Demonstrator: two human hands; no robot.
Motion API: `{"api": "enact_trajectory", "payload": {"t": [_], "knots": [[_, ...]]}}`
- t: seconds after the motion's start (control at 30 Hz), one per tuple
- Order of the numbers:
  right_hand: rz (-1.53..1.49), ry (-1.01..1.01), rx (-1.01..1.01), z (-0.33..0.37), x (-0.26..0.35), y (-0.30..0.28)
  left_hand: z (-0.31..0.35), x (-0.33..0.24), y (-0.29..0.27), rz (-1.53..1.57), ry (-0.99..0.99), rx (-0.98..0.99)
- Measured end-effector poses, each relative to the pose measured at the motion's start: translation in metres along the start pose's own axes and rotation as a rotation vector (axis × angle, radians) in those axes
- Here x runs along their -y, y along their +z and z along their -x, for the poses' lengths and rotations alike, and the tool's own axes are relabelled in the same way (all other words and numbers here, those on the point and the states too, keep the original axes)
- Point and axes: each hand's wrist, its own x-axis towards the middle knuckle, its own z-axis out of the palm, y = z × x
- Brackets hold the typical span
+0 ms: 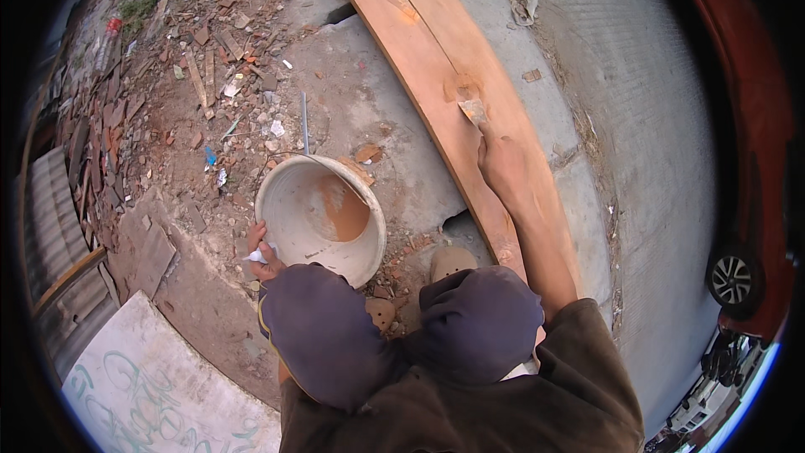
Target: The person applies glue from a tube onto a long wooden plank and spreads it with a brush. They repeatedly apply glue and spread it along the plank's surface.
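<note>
My right hand [505,166] is closed round a putty knife [473,111] whose blade rests on a long reddish-brown wooden plank [428,54]. Beside the blade, a smear of damp brown filler [463,86] marks the wood. To the left stands a whitish bucket [289,201] with a thin wire handle, and orange-brown material [345,211] coats part of its inside. My left hand [266,257] is at the bucket's near left rim, its fingers closed about a small white crumpled piece [258,257]. How firmly it also touches the rim is unclear.
Broken bricks and wood scraps [201,75] litter the ground at the left. A white board [168,386] with green scrawls lies at lower left, near corrugated sheets [54,226]. Concrete slabs with gaps run under the plank. A red car [746,143] stands beyond the paved road [646,117].
</note>
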Motion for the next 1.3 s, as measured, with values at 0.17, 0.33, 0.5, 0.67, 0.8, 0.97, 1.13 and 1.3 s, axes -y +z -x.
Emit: {"api": "enact_trajectory", "payload": {"t": [0.17,0.33,0.5,0.67,0.8,0.97,1.13,1.3], "knots": [[0.023,0.025,0.011,-0.006,0.001,-0.003,-0.006,-0.005,0.007,-0.016,0.032,0.038],[-0.017,0.061,0.028,-0.018,0.029,0.001,0.0,-0.004,-0.008,-0.008,-0.039,-0.01],[0.006,0.059,0.047,-0.047,0.032,-0.02,-0.005,-0.01,0.006,-0.021,0.004,0.002],[-0.116,0.012,0.027,0.039,0.014,-0.033,0.0,-0.004,0.002,-0.037,0.01,-0.018],[0.048,0.054,0.036,0.042,0.012,-0.015,-0.003,-0.008,0.012,0.005,-0.013,-0.007],[0.029,0.073,0.113,-0.014,0.029,-0.026,0.001,0.014,0.001,0.041,0.062,0.046],[0.025,0.036,0.045,-0.014,0.023,-0.011,-0.002,0.005,0.002,0.02,0.033,0.048],[-0.008,0.017,0.085,-0.018,0.03,-0.007,-0.005,-0.001,0.011,0.001,0.022,0.05]]}}
